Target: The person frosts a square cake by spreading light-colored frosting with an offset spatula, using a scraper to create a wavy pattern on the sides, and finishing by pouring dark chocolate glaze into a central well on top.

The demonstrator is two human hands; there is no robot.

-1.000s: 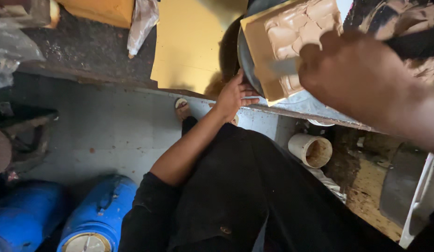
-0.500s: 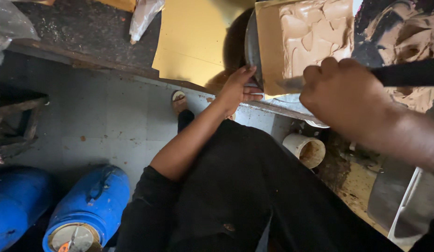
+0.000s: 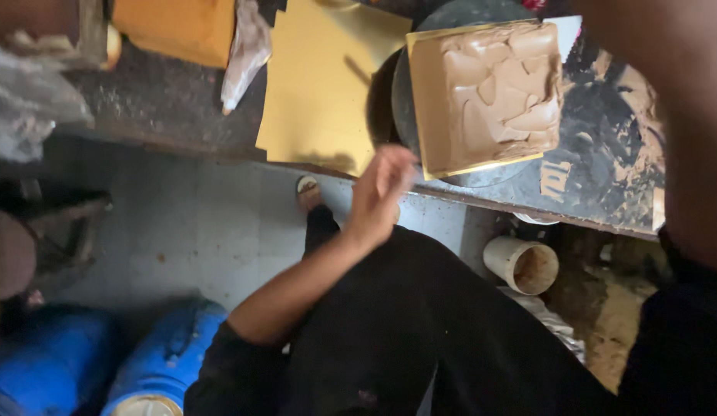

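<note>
A dark, smeared worktable [image 3: 605, 154] stands over a tiled floor [image 3: 204, 231]. My left hand [image 3: 381, 189], fingers loosely open, touches the turntable [image 3: 401, 115]; my right hand, holding a spatula before, has left view.

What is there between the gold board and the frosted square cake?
In the head view, only the dark round turntable under the cake shows between it and the gold board; the left hand touches the turntable's edge.

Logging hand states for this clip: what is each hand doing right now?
Left hand: open, fingers at the edge of the dark round turntable, holding nothing.
Right hand: only the forearm shows; hand out of view.
</note>
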